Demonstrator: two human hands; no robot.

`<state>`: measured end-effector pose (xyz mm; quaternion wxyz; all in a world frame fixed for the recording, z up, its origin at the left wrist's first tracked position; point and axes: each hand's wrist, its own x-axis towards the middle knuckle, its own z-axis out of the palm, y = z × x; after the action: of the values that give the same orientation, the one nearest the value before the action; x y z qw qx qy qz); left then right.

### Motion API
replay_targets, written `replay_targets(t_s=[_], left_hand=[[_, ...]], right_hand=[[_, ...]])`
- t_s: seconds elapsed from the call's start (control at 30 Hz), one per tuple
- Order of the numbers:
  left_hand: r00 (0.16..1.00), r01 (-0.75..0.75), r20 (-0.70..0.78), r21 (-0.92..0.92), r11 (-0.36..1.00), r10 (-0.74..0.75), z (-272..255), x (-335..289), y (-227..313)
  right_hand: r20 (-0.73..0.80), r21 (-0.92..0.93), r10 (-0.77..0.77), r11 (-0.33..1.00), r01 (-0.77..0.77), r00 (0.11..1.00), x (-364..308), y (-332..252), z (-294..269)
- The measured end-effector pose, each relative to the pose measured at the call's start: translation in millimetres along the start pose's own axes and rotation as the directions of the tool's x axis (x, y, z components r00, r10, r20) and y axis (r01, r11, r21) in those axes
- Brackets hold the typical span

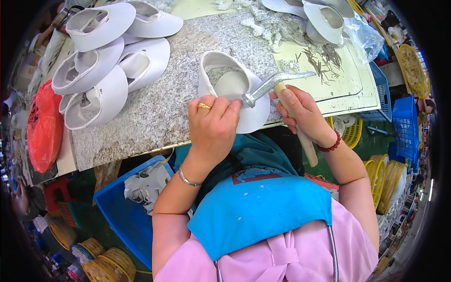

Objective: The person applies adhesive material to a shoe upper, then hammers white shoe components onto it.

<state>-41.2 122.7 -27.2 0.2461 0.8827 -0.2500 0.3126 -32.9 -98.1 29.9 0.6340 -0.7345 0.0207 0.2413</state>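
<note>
A white piece that looks like a shoe upper (258, 117) lies on the worn table, its padded opening facing away from me. My left hand (213, 122) is closed on its near side, fingers bent and pressed together at the rim. In my right hand (305, 113) is a hammer (275, 84), gripped by its wooden handle with the thumb along it. The metal head hovers over or rests on the upper, close beside my left fingertips; I cannot tell whether it touches. My left fingertips hide part of the inner edge.
Several similar white uppers (117, 91) are piled at the left, others (324, 21) at the far right. Thin dark strips (324, 61) lie on a pale board. A red plastic bag (44, 127) hangs at the left edge; a blue crate (120, 197) stands below the table (188, 40).
</note>
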Motion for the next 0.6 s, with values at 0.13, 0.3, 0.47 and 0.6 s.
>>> replay_targets(t_s=[0.13,0.3,0.47,0.6], left_hand=[[1.0,0.011,0.0,-0.028,1.0,-0.011,0.6,-0.1,-0.8],[0.998,0.067,0.003,-0.086,0.994,-0.067,-1.1,1.6,-0.2],[0.994,0.113,0.012,-0.143,0.983,-0.113,0.3,2.1,-0.5],[0.994,0.111,0.037,-0.129,0.985,-0.107,-2.5,2.6,-0.6]], right_hand=[[0.02,-0.081,-0.016,0.997,0.017,1.0,2.0,1.1,-4.0],[0.058,-0.49,-0.349,0.807,0.331,0.935,7.9,5.3,-5.7],[0.132,-0.691,-0.491,0.577,0.435,0.861,5.2,2.3,-3.1],[0.307,-0.813,-0.626,0.219,0.54,0.717,3.6,-0.7,-1.6]])
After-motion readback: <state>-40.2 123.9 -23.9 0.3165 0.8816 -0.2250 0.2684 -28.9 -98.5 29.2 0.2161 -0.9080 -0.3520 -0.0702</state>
